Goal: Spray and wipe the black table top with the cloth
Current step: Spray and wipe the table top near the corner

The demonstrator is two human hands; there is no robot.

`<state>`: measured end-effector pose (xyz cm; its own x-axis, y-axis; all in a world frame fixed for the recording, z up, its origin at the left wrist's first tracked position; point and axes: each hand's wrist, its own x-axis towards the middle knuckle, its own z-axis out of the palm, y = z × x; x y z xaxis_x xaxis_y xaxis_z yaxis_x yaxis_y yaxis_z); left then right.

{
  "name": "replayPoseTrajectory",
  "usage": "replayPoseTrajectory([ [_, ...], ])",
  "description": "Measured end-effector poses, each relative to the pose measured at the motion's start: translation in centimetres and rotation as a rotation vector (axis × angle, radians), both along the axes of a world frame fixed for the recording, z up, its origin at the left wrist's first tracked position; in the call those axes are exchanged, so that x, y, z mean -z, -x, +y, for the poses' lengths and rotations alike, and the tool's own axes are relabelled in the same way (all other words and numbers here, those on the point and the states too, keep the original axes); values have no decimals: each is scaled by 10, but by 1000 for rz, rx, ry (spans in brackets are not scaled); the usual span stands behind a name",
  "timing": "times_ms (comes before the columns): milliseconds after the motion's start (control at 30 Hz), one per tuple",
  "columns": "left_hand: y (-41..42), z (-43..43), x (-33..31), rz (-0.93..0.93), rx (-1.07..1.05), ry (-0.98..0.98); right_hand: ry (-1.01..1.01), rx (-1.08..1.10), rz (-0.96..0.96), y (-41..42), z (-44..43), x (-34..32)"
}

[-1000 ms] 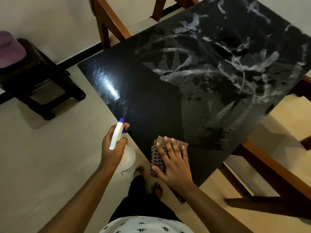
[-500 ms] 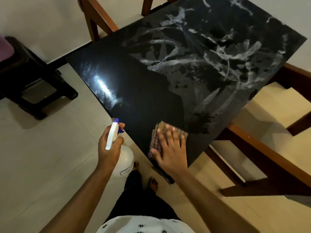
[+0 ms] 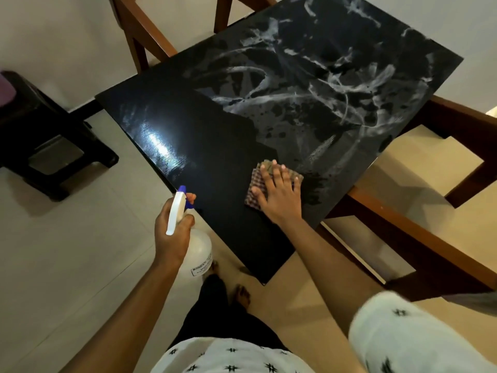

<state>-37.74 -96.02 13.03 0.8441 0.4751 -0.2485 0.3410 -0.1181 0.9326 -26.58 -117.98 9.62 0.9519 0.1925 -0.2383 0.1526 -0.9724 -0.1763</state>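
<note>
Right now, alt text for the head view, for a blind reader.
A right hand presses a checked cloth flat on a black table top whose far half is streaked white. The left hand grips a white spray bottle beside the near edge.

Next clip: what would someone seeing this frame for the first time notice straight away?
First, the whitish smears swirling over the far half of the black table top, whose near left part looks dark and glossy. Next, the right hand pressed flat on a checked cloth near the table's near right edge. The left hand grips a white spray bottle with a blue nozzle, just off the near edge.
</note>
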Motion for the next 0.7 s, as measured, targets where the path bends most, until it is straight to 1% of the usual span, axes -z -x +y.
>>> replayPoseTrajectory([
  [67,1,1,4,26,-13,-2,10,-14,6,-8,1,0],
  [133,4,3,8,37,-12,6,5,-33,8,17,0,1],
  [233,6,1,9,42,-19,33,-48,-110,37,92,-4,1],
  [300,7,-1,8,47,-34,43,-65,-135,17,148,-4,5],
  [367,7,-3,8,63,-57,48,-56,-136,7,182,-5,9],
  [400,7,-4,8,69,-61,49,-47,-140,-2,186,-6,12],
  [467,5,-3,10,64,-47,39,-49,-152,-25,177,-7,12],
  [533,3,-4,9,45,-29,25,-75,-149,-26,150,-8,8],
  [600,2,-4,7,24,-18,17,-81,-113,-7,111,-7,5],
  [700,-1,-4,4,12,-19,6,-39,-4,-19,37,-7,3],
])
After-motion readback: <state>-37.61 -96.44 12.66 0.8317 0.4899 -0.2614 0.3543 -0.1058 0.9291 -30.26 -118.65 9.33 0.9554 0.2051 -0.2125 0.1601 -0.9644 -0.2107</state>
